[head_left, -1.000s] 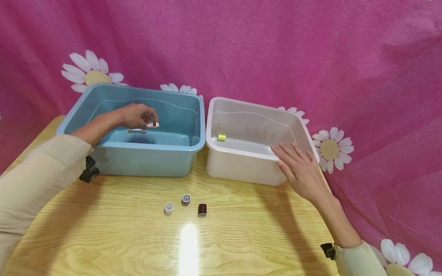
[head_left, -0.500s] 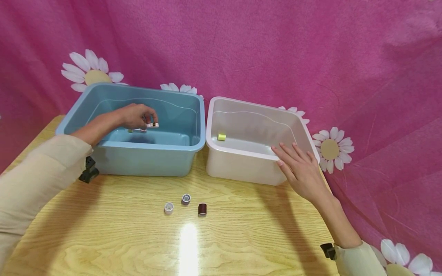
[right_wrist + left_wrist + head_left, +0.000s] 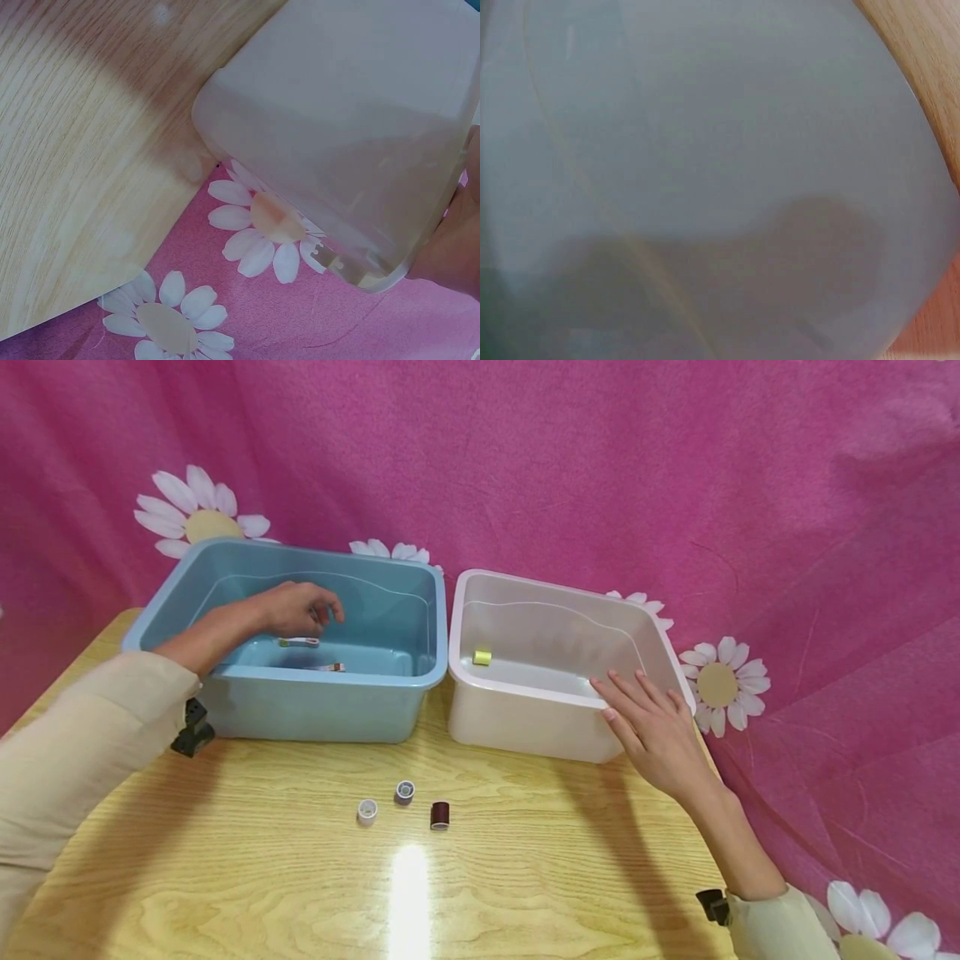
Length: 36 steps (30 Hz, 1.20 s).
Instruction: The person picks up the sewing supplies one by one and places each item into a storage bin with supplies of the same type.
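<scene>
My left hand point(image 3: 294, 608) hangs inside the blue bin point(image 3: 315, 710), its fingers loosely bent and nothing in them. Below it on the bin floor lie two small, thin toothbrush-like items: a white one with a greenish end point(image 3: 298, 642) and a pale one with a reddish-brown end point(image 3: 330, 667), partly hidden by the near rim. My right hand point(image 3: 654, 735) rests with fingers spread on the near right rim of the white bin point(image 3: 525, 722). A yellow thread spool point(image 3: 482, 657) sits in that bin. The left wrist view shows only the bin's wall and a shadow.
In front of the bins, a white spool point(image 3: 367, 812), a greyish spool point(image 3: 404, 792) and a dark maroon spool point(image 3: 440, 815) stand on the wooden table point(image 3: 262, 877). A pink cloth point(image 3: 525, 460) with daisies hangs behind.
My left hand has let go of the pale item with the reddish-brown end, which has dropped to the blue bin's floor. My right hand stays put.
</scene>
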{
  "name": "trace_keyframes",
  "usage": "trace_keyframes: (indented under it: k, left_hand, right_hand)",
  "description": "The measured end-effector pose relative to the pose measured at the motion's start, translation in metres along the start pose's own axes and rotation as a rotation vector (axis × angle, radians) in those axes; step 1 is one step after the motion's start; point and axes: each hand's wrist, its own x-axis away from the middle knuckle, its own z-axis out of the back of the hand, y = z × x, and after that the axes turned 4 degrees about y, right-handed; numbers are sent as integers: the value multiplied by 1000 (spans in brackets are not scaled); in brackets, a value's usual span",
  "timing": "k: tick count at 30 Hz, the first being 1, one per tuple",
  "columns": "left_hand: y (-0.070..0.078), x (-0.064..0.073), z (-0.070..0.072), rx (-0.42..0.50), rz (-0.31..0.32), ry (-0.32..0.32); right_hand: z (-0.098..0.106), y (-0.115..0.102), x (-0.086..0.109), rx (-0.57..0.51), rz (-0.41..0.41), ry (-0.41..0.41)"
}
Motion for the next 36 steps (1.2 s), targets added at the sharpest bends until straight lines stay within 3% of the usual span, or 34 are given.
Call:
trace_keyframes:
  k: [19,29,36]
  left_hand:
    - [19,13,2,76,4,13]
    - [27,16,0,-107,-52,50]
    - [33,25,-2,-139,-54,102]
  right_hand:
    - [2,-1,0,-4,-9,-8]
    - [1,-1,-2,-7,-14,-14]
    - [0,-1,0,-15,-17,-14]
